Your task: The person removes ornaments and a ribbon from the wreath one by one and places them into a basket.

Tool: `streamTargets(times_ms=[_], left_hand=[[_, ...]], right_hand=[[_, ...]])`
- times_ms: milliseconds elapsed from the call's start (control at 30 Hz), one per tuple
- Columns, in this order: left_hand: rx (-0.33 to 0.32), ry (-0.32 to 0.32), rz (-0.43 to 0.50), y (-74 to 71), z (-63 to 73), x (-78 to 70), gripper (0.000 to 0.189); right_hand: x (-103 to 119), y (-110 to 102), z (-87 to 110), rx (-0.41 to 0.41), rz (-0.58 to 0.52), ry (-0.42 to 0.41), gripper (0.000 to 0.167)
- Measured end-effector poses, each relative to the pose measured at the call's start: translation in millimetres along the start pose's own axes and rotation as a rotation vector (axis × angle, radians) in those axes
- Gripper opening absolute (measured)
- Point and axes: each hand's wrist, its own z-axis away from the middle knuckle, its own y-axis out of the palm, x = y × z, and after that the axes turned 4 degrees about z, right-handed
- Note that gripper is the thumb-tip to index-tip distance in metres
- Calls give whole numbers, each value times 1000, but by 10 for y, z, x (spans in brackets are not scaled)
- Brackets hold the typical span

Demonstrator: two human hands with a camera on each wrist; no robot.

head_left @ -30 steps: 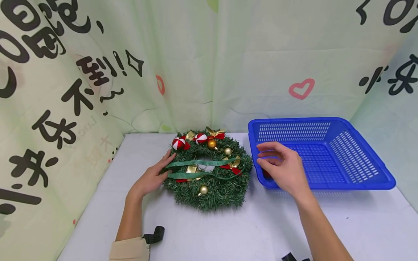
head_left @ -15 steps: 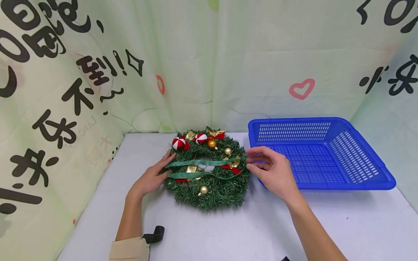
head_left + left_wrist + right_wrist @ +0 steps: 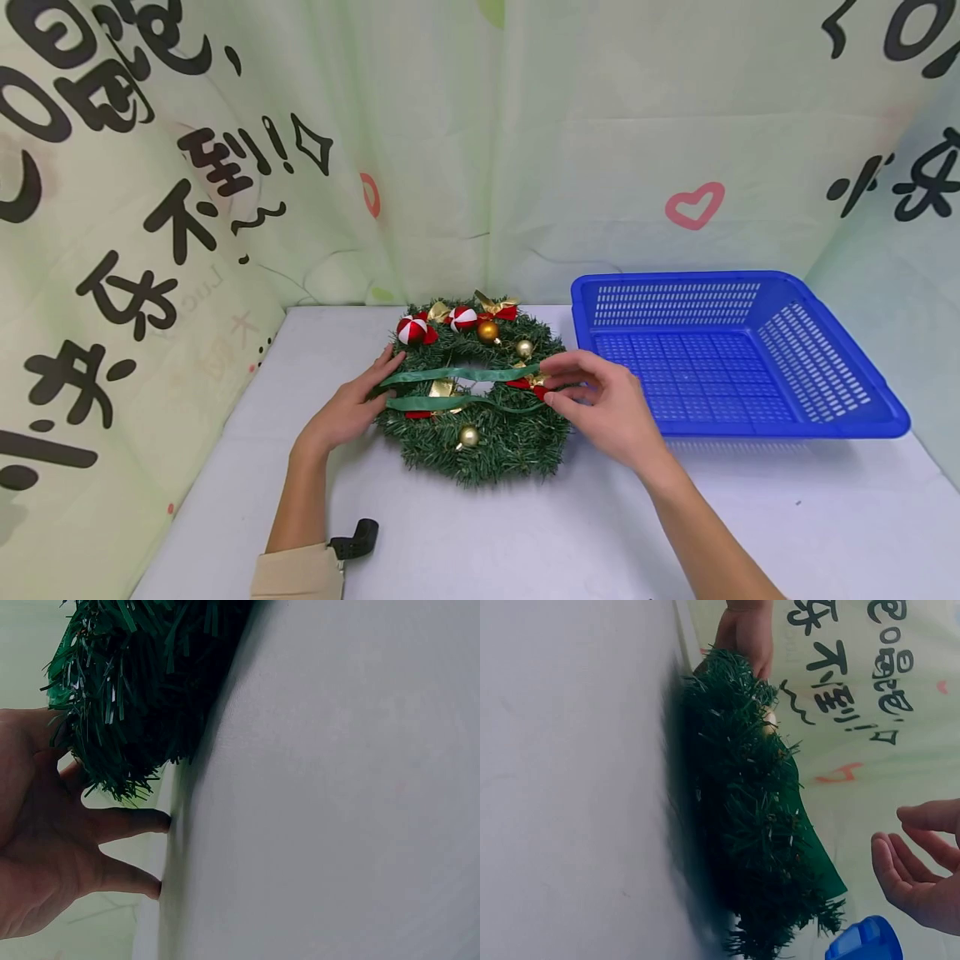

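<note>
A green tinsel wreath (image 3: 487, 462) lies on the white table, trimmed with red-and-white balls (image 3: 412, 331), gold baubles (image 3: 468, 437) and red and gold bows (image 3: 417, 414). A green ribbon (image 3: 450, 376) crosses it in two strands over the centre hole. At the wreath's left side rests my left hand (image 3: 345, 417), fingers spread; in the left wrist view two fingertips (image 3: 161, 821) reach down to the table. My right hand (image 3: 607, 408) hovers above the wreath's right side, loosely bent fingers near the ribbon's right ends. The right wrist view shows nothing between its fingers (image 3: 885, 862).
A blue plastic basket (image 3: 750, 432) with slotted walls stands on the right of the table. Behind is a pale green curtain (image 3: 585, 150) with black lettering and pink hearts. A black strap end (image 3: 356, 540) juts from the left sleeve.
My right hand has moved left from the basket's left edge to over the wreath's right side. The left hand and the wreath stay where they were.
</note>
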Motion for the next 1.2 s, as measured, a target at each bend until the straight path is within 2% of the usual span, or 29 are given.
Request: streamTargets(times_ms=[200, 533, 1200], left_hand=[[-3, 3, 2, -3, -3, -1, 62], [-3, 0, 8, -12, -7, -15, 63], [8, -13, 3, -14, -6, -12, 63]], right_hand=[[-8, 76, 10, 59, -32, 12, 34], [-14, 207, 1, 107, -8, 3, 33], [29, 526, -19, 269, 48, -13, 34]])
